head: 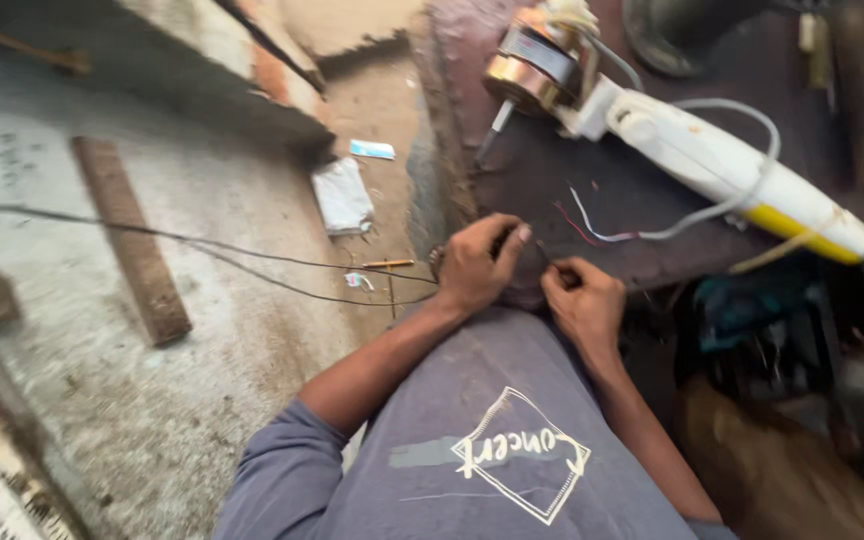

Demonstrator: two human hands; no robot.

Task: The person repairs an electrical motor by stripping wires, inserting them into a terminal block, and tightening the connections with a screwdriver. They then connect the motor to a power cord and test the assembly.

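**Operator:** Report the position of the thin dark wire (252, 262) relative to the hands.

**Inspector:** The wire runs across the concrete floor (102, 230) from the far left edge of view, long axis roughly horizontal, dipping slightly toward the right. It ends at the left hand (479, 262), which is the nearer hand. The right hand (584, 300) lies just beside it, on the side away from the floor run.

**Operator:** State of each grip?

**Inspector:** Left hand: fingers curled closed, thumb extended, clamped over a small round dark item at the edge of the dark worktop (592, 190). The frame is blurred there, so that item is possibly a spool; this cannot be confirmed. Right hand: fingertips pressed together, pinching what appears to be the wire's free end, drawn taut between the two hands.

**Operator:** Surrounding items?

**Inspector:** Beyond the hands, on the worktop: a white and yellow handheld appliance body (742, 175) with an exposed motor (532, 65) at its upper end, trailing a white cable (742, 190). Loose red and white leads (587, 225) lie between the appliance and the hands. A wooden plank (132, 240) rests on the floor, well apart, crossed by the wire.
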